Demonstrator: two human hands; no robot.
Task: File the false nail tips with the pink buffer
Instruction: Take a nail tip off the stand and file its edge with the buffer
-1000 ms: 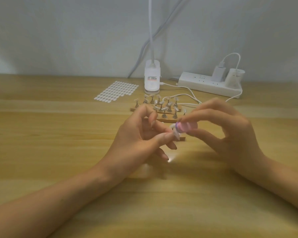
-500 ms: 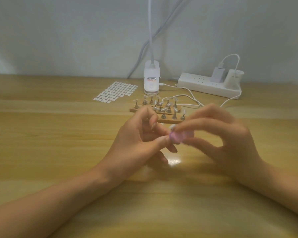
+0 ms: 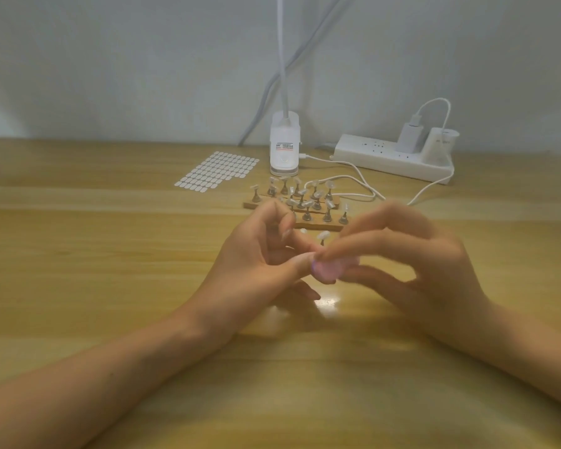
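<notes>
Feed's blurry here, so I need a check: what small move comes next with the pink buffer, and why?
Probably a short stroke of the pink buffer across the nail tip, likely pinched, hidden, at the fingertips of the left hand. The right hand grips the buffer right against them, blurred in motion; filing looks underway, not finished.

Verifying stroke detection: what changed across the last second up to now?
The pink buffer, in the grip of the right hand, slid down and left in view, ending blurred against the thumb tip of the left hand. Nothing was grabbed or released. The left hand stayed nearly put; what it pinches is hidden. Nail tip stands, sticker sheet, lamp base and power strip unmoved.
</notes>
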